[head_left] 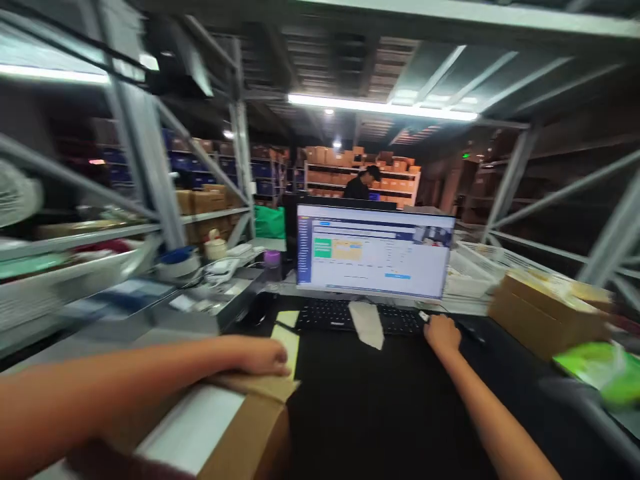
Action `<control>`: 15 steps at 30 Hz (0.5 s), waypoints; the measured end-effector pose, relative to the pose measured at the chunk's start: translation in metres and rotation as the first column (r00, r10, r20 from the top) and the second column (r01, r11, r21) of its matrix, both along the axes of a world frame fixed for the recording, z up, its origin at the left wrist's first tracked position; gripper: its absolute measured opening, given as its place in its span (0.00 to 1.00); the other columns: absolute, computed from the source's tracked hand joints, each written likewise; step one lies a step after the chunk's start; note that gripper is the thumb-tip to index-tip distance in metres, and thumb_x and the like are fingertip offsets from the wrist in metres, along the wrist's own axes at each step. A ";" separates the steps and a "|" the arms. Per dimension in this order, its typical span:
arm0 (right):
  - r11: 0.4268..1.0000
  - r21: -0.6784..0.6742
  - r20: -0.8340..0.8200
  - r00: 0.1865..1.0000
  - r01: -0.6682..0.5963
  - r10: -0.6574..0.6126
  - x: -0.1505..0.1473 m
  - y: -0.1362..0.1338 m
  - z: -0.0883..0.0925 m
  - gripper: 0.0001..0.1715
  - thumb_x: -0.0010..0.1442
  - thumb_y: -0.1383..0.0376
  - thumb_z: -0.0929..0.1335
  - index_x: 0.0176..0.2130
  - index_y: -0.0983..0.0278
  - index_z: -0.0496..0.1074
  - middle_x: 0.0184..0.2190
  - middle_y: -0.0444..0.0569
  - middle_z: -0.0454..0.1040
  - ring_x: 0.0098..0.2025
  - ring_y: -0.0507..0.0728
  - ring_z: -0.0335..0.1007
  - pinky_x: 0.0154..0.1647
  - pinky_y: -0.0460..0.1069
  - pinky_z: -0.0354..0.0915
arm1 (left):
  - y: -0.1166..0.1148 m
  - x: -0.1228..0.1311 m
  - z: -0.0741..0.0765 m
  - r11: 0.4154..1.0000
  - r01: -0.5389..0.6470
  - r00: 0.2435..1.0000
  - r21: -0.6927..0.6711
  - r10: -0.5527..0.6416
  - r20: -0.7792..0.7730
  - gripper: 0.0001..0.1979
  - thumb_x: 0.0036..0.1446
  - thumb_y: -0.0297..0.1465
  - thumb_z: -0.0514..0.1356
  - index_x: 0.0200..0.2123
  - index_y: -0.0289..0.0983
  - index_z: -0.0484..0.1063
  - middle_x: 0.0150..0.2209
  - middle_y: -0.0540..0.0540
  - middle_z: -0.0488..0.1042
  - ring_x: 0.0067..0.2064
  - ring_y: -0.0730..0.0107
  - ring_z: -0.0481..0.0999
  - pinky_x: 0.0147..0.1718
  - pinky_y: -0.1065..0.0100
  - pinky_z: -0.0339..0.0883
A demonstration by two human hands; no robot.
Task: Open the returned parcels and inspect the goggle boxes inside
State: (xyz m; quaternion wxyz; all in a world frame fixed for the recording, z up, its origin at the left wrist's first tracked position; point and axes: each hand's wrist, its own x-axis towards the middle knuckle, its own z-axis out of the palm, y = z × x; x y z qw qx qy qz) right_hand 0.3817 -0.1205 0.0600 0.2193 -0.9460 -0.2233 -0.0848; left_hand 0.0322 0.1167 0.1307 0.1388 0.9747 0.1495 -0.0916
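Note:
My left hand (265,357) is closed, its fingers curled, just above the flap of an opened cardboard box (257,427) with a white panel on it. A pale yellow paper (287,343) lies by its fingertips. Anything inside that hand is hidden. At the right end of a black keyboard (325,315) is my right hand (444,333), also closed, with a small white piece (424,316) at its fingertips, too small to name. Across the keyboard lies a white slip of paper (367,325). Behind it stands a lit monitor (375,257).
A brown carton (540,313) and a bright green package (595,370) sit at the right. White baskets (470,270) stand behind. On the left are a grey tray (220,303) and metal rack posts (145,153). A person (357,187) is beyond the monitor.

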 end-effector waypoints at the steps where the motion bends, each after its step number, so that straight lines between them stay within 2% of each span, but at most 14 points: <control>1: 0.998 0.007 0.051 0.997 -0.067 0.066 -0.008 0.010 0.005 0.11 0.67 0.69 0.65 0.45 0.72 0.76 0.50 0.65 0.74 0.56 0.67 0.71 0.56 0.61 0.68 | 0.002 -0.005 0.006 1.000 0.004 1.000 -0.016 -0.004 -0.010 0.15 0.66 0.41 0.59 0.40 0.34 0.76 0.37 0.46 0.78 0.36 0.68 0.77 0.37 0.65 0.72; 3: 0.969 0.023 0.131 0.962 -0.245 0.240 -0.036 0.030 0.017 0.14 0.68 0.68 0.64 0.49 0.70 0.76 0.52 0.63 0.75 0.56 0.66 0.71 0.58 0.58 0.67 | 0.006 -0.017 0.022 1.000 -0.017 0.998 -0.003 0.017 0.055 0.14 0.67 0.38 0.55 0.39 0.36 0.77 0.38 0.44 0.79 0.37 0.65 0.76 0.38 0.66 0.69; 4: 0.926 0.059 0.168 0.918 -0.372 0.358 -0.057 0.038 0.023 0.15 0.68 0.66 0.64 0.50 0.68 0.76 0.51 0.59 0.76 0.54 0.63 0.73 0.57 0.55 0.68 | 0.007 -0.024 0.031 0.999 -0.047 0.991 0.025 0.043 0.126 0.15 0.68 0.38 0.53 0.43 0.36 0.76 0.42 0.42 0.78 0.41 0.63 0.76 0.42 0.65 0.68; 5: 0.857 0.094 0.207 0.852 -0.507 0.482 -0.083 0.043 0.029 0.14 0.68 0.64 0.64 0.50 0.65 0.75 0.48 0.55 0.78 0.50 0.60 0.75 0.53 0.53 0.70 | 0.006 -0.033 0.041 0.994 -0.086 0.977 0.065 0.072 0.202 0.16 0.68 0.39 0.52 0.47 0.36 0.75 0.46 0.40 0.77 0.46 0.59 0.75 0.46 0.62 0.66; 6: 0.719 0.176 0.279 0.734 -0.673 0.619 -0.114 0.046 0.035 0.12 0.68 0.64 0.65 0.48 0.64 0.76 0.46 0.53 0.79 0.45 0.59 0.77 0.49 0.52 0.72 | 0.003 -0.043 0.050 0.985 -0.127 0.957 0.117 0.091 0.275 0.17 0.68 0.39 0.51 0.50 0.36 0.73 0.49 0.38 0.75 0.51 0.55 0.73 0.50 0.60 0.64; 7: 0.512 0.234 0.399 0.562 -0.826 0.724 -0.146 0.046 0.040 0.11 0.68 0.64 0.65 0.46 0.63 0.75 0.44 0.52 0.79 0.45 0.59 0.77 0.47 0.52 0.73 | -0.003 -0.054 0.057 0.966 -0.168 0.935 0.195 0.094 0.341 0.17 0.68 0.39 0.51 0.51 0.36 0.72 0.50 0.38 0.74 0.52 0.53 0.72 0.52 0.58 0.63; 8: 0.312 0.202 0.505 0.372 -0.928 0.779 -0.178 0.044 0.045 0.11 0.67 0.67 0.65 0.47 0.62 0.74 0.44 0.51 0.79 0.47 0.58 0.76 0.50 0.52 0.72 | -0.011 -0.066 0.063 0.937 -0.213 0.917 0.278 0.094 0.387 0.16 0.68 0.39 0.52 0.50 0.36 0.72 0.50 0.38 0.74 0.53 0.52 0.72 0.53 0.56 0.63; 10: -0.027 0.003 0.620 -0.019 -1.000 0.784 -0.237 0.039 0.055 0.18 0.65 0.72 0.64 0.54 0.63 0.71 0.49 0.53 0.79 0.51 0.58 0.74 0.55 0.52 0.69 | -0.031 -0.093 0.066 0.856 -0.299 0.899 0.422 0.105 0.425 0.14 0.68 0.38 0.53 0.47 0.36 0.73 0.46 0.39 0.75 0.50 0.52 0.74 0.50 0.55 0.65; 11: -0.138 -0.079 0.570 -0.159 -0.987 0.806 -0.260 0.039 0.059 0.19 0.66 0.72 0.64 0.56 0.64 0.70 0.51 0.52 0.78 0.54 0.58 0.72 0.59 0.53 0.67 | -0.041 -0.108 0.065 0.823 -0.333 0.900 0.459 0.133 0.414 0.14 0.67 0.39 0.55 0.45 0.36 0.73 0.44 0.39 0.76 0.48 0.52 0.75 0.49 0.54 0.67; 12: -0.207 -0.127 0.483 -0.243 -0.970 0.841 -0.277 0.041 0.062 0.19 0.66 0.70 0.65 0.56 0.64 0.69 0.52 0.52 0.78 0.57 0.59 0.70 0.63 0.55 0.64 | -0.051 -0.122 0.061 0.814 -0.358 0.905 0.457 0.183 0.383 0.13 0.65 0.39 0.57 0.43 0.36 0.74 0.43 0.40 0.76 0.46 0.51 0.75 0.47 0.54 0.68; 13: -0.246 -0.149 0.369 -0.284 -0.958 0.885 -0.290 0.045 0.064 0.18 0.67 0.67 0.65 0.56 0.64 0.69 0.52 0.52 0.78 0.59 0.61 0.69 0.66 0.58 0.61 | -0.059 -0.137 0.056 0.830 -0.365 0.914 0.421 0.233 0.333 0.13 0.62 0.40 0.60 0.42 0.37 0.75 0.42 0.41 0.76 0.46 0.51 0.75 0.46 0.54 0.69; 15: -0.246 -0.148 0.147 -0.267 -0.958 0.952 -0.301 0.059 0.065 0.15 0.69 0.62 0.65 0.53 0.63 0.72 0.49 0.53 0.78 0.57 0.63 0.70 0.69 0.64 0.56 | -0.069 -0.165 0.046 0.899 -0.350 0.930 0.265 0.298 0.217 0.12 0.55 0.38 0.66 0.41 0.39 0.77 0.44 0.43 0.76 0.46 0.54 0.76 0.47 0.57 0.71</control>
